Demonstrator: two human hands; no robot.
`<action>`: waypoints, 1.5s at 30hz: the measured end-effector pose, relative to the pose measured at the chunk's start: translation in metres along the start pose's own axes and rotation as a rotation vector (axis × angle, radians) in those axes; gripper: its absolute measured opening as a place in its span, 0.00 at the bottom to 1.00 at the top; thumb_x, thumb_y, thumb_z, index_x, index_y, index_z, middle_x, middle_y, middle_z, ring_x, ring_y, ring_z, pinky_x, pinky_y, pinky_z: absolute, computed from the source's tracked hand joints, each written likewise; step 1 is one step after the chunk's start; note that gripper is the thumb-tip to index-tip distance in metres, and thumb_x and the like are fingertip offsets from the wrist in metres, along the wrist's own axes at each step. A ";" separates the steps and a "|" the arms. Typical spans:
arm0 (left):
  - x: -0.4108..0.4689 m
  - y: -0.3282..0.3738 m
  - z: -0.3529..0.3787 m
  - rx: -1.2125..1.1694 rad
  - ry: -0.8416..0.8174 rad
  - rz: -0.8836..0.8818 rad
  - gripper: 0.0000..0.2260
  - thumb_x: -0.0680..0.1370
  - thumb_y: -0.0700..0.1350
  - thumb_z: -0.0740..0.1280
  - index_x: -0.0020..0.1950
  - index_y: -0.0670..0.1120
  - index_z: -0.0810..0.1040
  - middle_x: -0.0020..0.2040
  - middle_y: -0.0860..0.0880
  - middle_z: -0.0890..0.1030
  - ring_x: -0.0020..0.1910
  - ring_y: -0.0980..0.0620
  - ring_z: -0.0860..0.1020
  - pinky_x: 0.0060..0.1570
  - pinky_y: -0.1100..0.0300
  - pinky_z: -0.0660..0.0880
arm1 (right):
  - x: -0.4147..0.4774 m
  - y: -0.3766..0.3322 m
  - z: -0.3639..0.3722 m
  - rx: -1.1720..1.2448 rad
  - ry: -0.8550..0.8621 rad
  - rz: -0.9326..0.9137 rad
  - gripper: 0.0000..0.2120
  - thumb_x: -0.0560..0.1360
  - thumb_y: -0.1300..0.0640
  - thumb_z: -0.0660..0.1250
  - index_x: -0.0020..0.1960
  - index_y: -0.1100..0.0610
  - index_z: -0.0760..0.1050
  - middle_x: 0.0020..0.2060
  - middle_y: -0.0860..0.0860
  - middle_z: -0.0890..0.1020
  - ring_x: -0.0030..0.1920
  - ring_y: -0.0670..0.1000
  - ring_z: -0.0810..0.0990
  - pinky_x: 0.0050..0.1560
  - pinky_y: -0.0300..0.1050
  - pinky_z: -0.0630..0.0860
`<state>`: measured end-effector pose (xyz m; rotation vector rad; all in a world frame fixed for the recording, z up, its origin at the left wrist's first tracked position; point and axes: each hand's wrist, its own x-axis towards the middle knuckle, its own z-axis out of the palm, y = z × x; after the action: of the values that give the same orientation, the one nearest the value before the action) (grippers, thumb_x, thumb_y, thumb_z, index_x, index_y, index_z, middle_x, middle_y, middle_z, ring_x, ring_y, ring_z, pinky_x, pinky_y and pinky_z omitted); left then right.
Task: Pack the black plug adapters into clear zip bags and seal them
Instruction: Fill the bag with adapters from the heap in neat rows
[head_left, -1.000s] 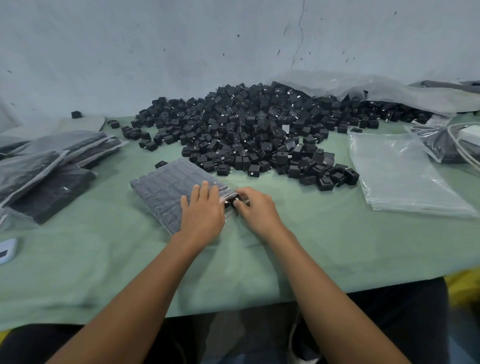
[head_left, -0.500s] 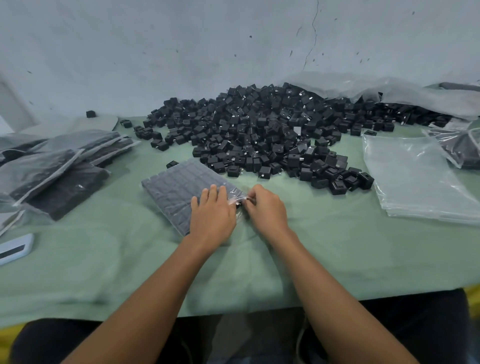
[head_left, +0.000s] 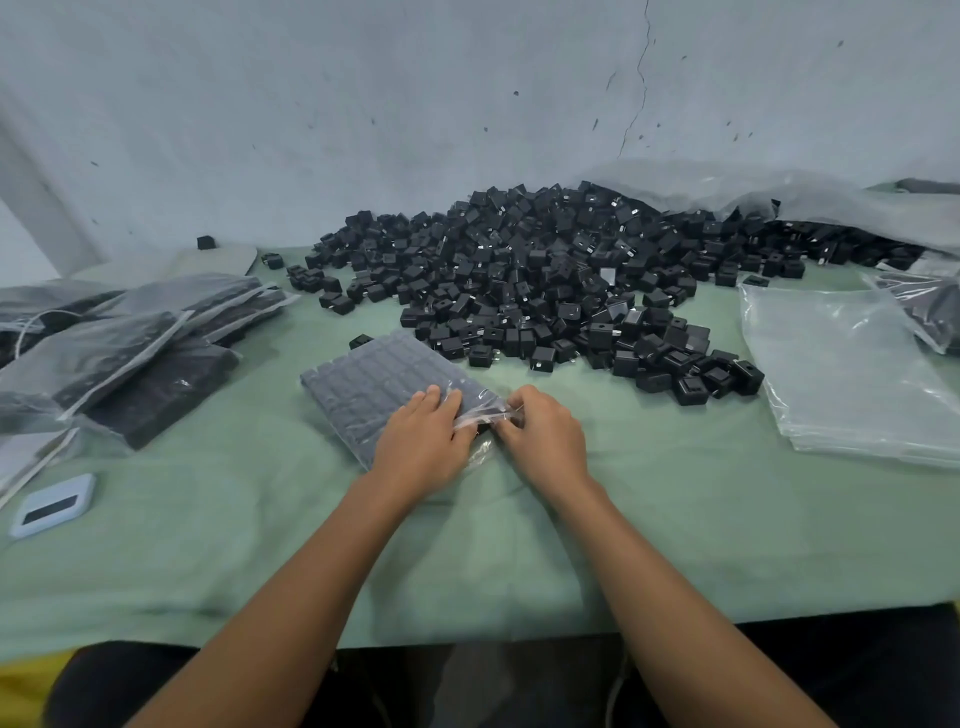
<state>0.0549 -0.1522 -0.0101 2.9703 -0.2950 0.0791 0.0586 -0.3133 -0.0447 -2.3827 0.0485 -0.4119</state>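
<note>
Green cloth-covered table (head_left: 519, 545), pale wall behind

Filled zip bag (head_left: 374, 384) lies flat at table centre, black adapters inside packed in neat rows; its open mouth points toward the near right

Left hand (head_left: 423, 449) lies palm-down on the bag's near corner, fingers straight and together, pressing the plastic flat

Right hand (head_left: 545, 439) just beside it, fingers curled, pinching the bag's crinkled clear lip; the two hands nearly touch at the mouth of the bag

Large heap of loose black plug adapters (head_left: 545, 280) behind the bag, spreading across the far middle of the table to the right; one stray adapter (head_left: 361, 341) sits just off the bag's far edge

Stack of empty clear zip bags (head_left: 841, 374) lies flat on the right, near the heap's edge

Filled bags (head_left: 135, 343) piled overlapping at far left, well apart from the hands

Small light-blue device with dark screen (head_left: 54, 504) near the left table edge

Crumpled clear plastic sheet (head_left: 779, 202) drapes over the heap's far right end
</note>
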 end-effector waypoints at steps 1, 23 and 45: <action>0.000 -0.003 -0.001 -0.014 -0.010 0.009 0.26 0.84 0.58 0.53 0.81 0.49 0.57 0.81 0.44 0.57 0.79 0.45 0.55 0.76 0.52 0.51 | 0.000 -0.001 0.000 -0.003 0.003 0.001 0.07 0.75 0.49 0.68 0.49 0.49 0.73 0.44 0.46 0.79 0.45 0.52 0.78 0.41 0.47 0.70; -0.013 -0.018 0.014 0.017 0.082 0.095 0.26 0.82 0.60 0.43 0.80 0.57 0.53 0.81 0.53 0.53 0.80 0.52 0.50 0.77 0.48 0.46 | 0.052 -0.043 -0.021 0.158 -0.060 -0.129 0.15 0.74 0.53 0.66 0.61 0.49 0.74 0.56 0.47 0.78 0.56 0.50 0.75 0.57 0.48 0.74; -0.017 -0.021 0.010 -0.147 0.203 0.132 0.24 0.79 0.56 0.57 0.74 0.50 0.66 0.78 0.49 0.64 0.78 0.50 0.57 0.77 0.48 0.47 | 0.163 -0.156 0.079 -0.044 -0.408 -0.491 0.15 0.85 0.55 0.52 0.65 0.51 0.74 0.43 0.53 0.79 0.57 0.56 0.72 0.49 0.46 0.71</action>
<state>0.0425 -0.1298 -0.0240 2.7664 -0.4483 0.3564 0.2255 -0.1689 0.0484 -2.4624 -0.7285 -0.1376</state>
